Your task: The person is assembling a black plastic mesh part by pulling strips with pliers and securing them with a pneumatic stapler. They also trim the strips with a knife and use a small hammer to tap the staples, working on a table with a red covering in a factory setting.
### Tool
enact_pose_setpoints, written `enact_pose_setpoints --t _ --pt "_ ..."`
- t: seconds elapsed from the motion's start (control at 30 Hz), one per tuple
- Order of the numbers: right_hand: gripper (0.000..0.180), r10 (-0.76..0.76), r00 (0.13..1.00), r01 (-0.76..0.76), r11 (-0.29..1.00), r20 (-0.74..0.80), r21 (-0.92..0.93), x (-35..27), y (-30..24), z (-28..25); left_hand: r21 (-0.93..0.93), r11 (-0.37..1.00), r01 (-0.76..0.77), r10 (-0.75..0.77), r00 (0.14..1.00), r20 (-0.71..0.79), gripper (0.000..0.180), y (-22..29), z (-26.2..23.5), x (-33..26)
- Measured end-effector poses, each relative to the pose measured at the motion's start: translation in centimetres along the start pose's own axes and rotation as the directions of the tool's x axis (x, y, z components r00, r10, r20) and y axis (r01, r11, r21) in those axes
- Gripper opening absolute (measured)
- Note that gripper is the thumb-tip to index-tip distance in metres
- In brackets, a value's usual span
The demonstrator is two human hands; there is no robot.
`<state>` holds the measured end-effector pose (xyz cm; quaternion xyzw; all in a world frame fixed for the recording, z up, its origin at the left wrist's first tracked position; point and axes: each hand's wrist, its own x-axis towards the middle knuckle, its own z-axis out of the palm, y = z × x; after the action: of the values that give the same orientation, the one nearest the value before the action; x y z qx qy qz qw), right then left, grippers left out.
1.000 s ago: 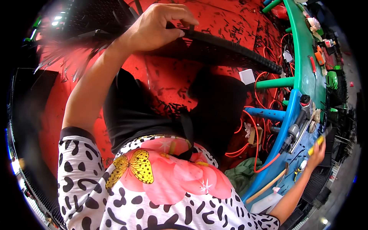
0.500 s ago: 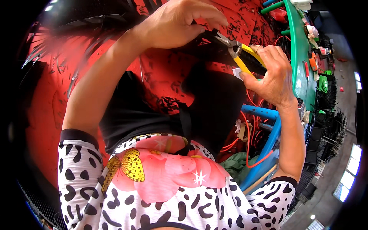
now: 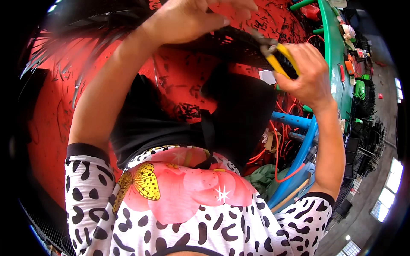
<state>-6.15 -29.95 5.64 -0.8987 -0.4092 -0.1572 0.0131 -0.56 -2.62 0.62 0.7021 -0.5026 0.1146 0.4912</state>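
My right hand [image 3: 305, 77] is closed round the yellow handles of a pair of cutting pliers [image 3: 278, 59], whose metal jaws point up and left. The jaws are smeared by motion and stand apart from my left hand. At the top edge my left hand [image 3: 188, 21] reaches over a dark black workpiece [image 3: 222, 47], thumb and fingers apart and partly blurred. I make out nothing between those fingers. Long thin black strips [image 3: 55, 51] fan out at the left. The workpiece's full shape is hidden by my hand and the shadow.
Black clippings are strewn over the red surface [image 3: 175, 72] below. At the right stand a green table [image 3: 335, 55] with small tools on it and a blue frame [image 3: 294, 120]. An orange hose [image 3: 277, 162] loops beside green cloth [image 3: 265, 181]. My black-clad legs are beneath my hands.
The pliers have drawn back to the right, away from the workpiece and my left hand. My left hand has shifted slightly upward, its fingers blurring.
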Motion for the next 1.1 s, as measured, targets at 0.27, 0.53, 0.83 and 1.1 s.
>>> enact_pose_setpoints --t 0.27,0.53,0.83,1.1 --pt "0.043 0.9 0.427 -0.815 0.424 0.087 -0.394 -27.4 3.1 -6.6 -0.683 0.707 0.184 -0.314 0.947 -0.069 0.033 -0.3 0.0 -0.8" --pt "0.063 0.992 0.083 -0.773 0.127 0.101 -0.621 -41.5 -0.2 -10.2 -0.681 0.721 0.124 -0.251 0.964 -0.089 0.033 -1.1 0.9 -0.5" --pt "0.041 0.278 0.941 -0.182 0.896 -0.193 0.404 3.4 -5.6 3.3 -0.715 0.672 0.193 -0.327 0.944 -0.053 0.041 0.2 1.6 -1.7" --pt "0.021 0.498 0.867 -0.342 0.627 -0.022 0.7 5.9 -6.4 5.3 -0.626 0.772 0.109 -0.303 0.929 -0.212 0.05 1.1 1.8 -0.8"
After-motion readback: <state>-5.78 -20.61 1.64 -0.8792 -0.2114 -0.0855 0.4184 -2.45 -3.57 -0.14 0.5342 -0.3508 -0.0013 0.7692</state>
